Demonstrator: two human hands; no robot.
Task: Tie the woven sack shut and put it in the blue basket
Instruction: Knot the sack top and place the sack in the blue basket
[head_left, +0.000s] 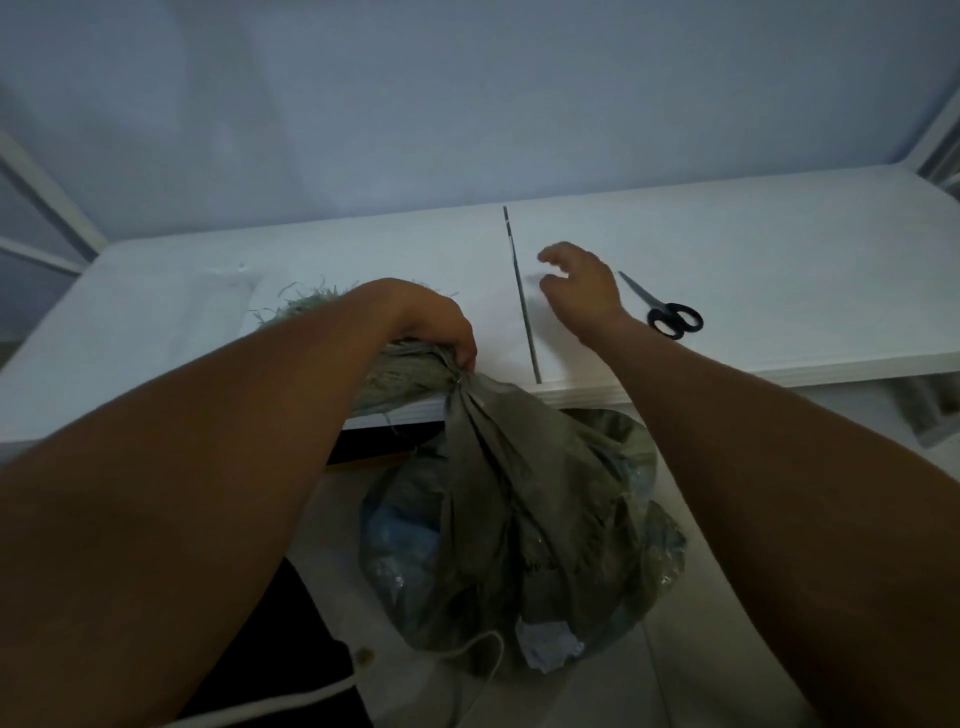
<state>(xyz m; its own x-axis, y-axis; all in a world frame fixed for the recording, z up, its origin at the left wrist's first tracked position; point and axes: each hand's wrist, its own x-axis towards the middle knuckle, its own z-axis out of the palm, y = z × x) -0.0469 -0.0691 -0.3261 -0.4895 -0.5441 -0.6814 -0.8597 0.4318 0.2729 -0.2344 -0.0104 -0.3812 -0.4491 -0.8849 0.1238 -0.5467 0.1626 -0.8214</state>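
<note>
The white worktop (779, 249) fills the middle of the view. The woven sack (519, 493) hangs full off its front edge, with the gathered neck lying on that edge and the frayed mouth (306, 306) spread further in. The left hand (431, 322) has its fingers wrapped tight round the neck. The right hand (582, 291) hovers over the worktop's middle, fingers spread and holding nothing, just beside a thin dark strip (522, 306), likely the tie. Scissors (667, 312) lie right of that hand. No blue basket can be made out. The tying step seems barely begun. Next, the strip needs pinching up and looping round the neck without loosening the left grip.
</note>
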